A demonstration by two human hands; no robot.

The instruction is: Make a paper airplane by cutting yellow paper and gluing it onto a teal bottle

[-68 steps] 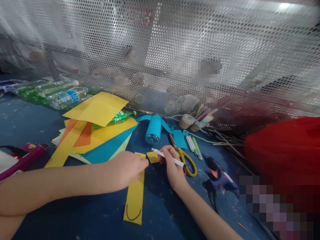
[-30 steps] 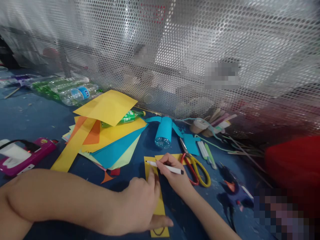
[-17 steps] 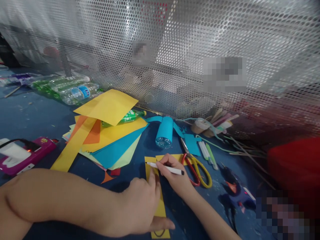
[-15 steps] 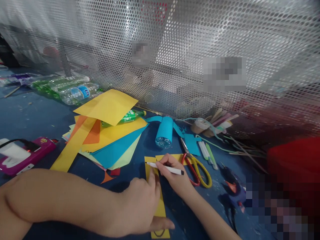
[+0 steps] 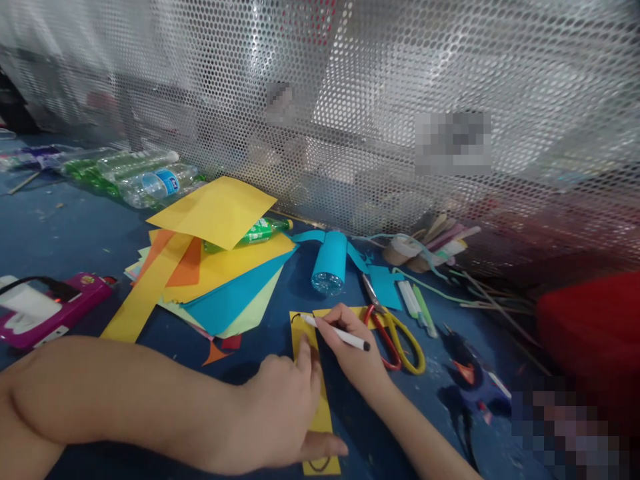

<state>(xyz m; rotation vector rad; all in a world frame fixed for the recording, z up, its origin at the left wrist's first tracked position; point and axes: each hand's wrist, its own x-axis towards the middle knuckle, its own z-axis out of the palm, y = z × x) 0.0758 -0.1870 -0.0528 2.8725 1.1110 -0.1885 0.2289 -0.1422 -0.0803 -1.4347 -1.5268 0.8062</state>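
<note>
A narrow yellow paper strip (image 5: 324,412) lies on the blue tabletop, with a dark curved line at its near end and a short black curve at its far end. My left hand (image 5: 280,413) presses on the strip, index finger and thumb stretched out. In my right hand (image 5: 353,340) is a white marker (image 5: 345,335), its tip on the strip's far end. Scissors with red and yellow handles (image 5: 387,327) lie right beside that hand, over another yellow strip (image 5: 330,313). Beyond stands a blue paper-wrapped bottle piece (image 5: 330,263) with side strips.
Coloured paper sheets (image 5: 240,293) lie stacked to the left, a green bottle (image 5: 263,230) among them. Further left are a pink power strip (image 5: 87,293) and plastic bottles (image 5: 160,183). A glue gun (image 5: 475,380) lies at right. Perforated metal mesh (image 5: 225,100) borders the back.
The marker's tip has moved a little to the right, and a short black curve now shows at the strip's far end. My left hand has stayed in place.
</note>
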